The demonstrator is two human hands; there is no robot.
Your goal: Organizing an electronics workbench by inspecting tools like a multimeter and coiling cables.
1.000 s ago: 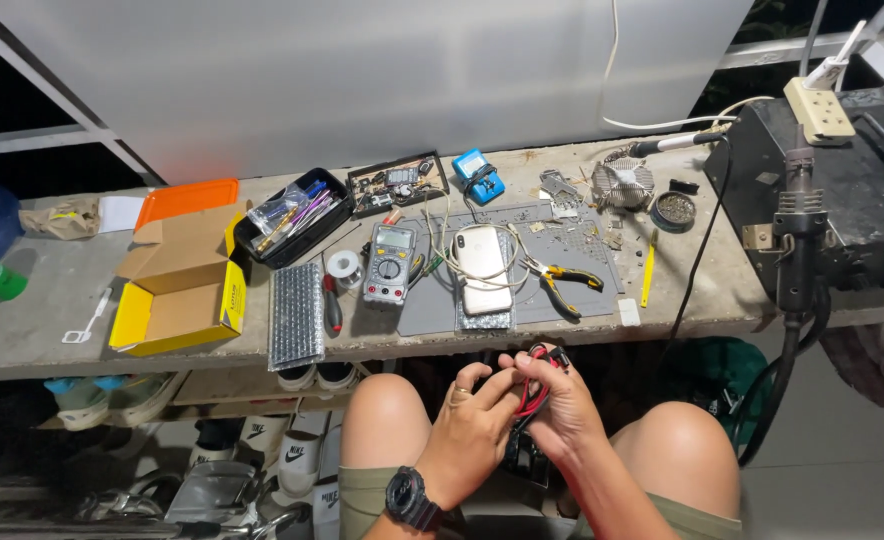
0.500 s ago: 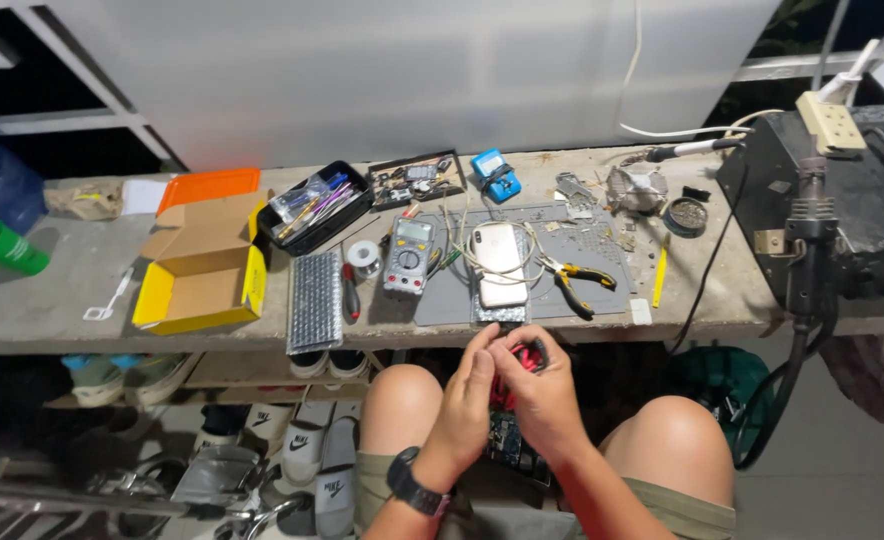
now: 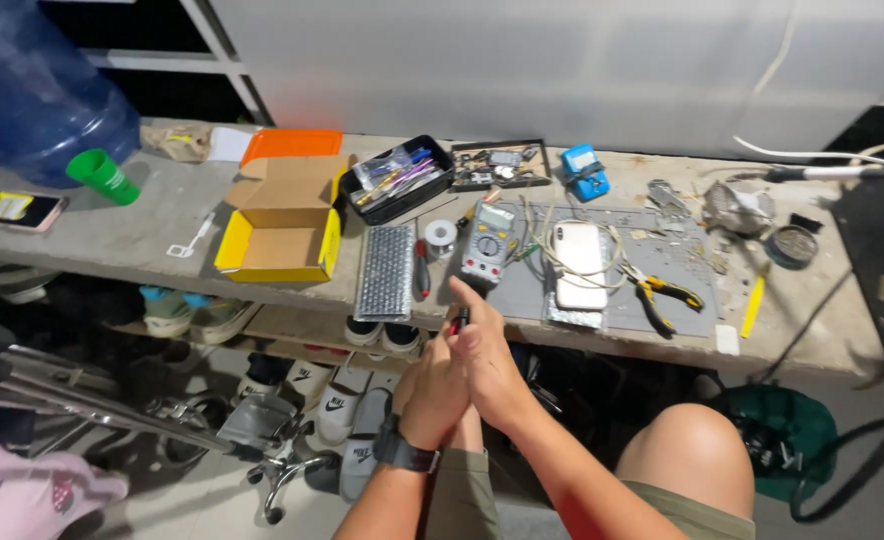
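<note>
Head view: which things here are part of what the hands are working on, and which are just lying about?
In hand:
left hand and right hand, pressed together
small red and black piece at their fingertips
multimeter, just beyond them

Lying about:
yellow cardboard box
white phone
pliers
green cup
solder spool
</note>
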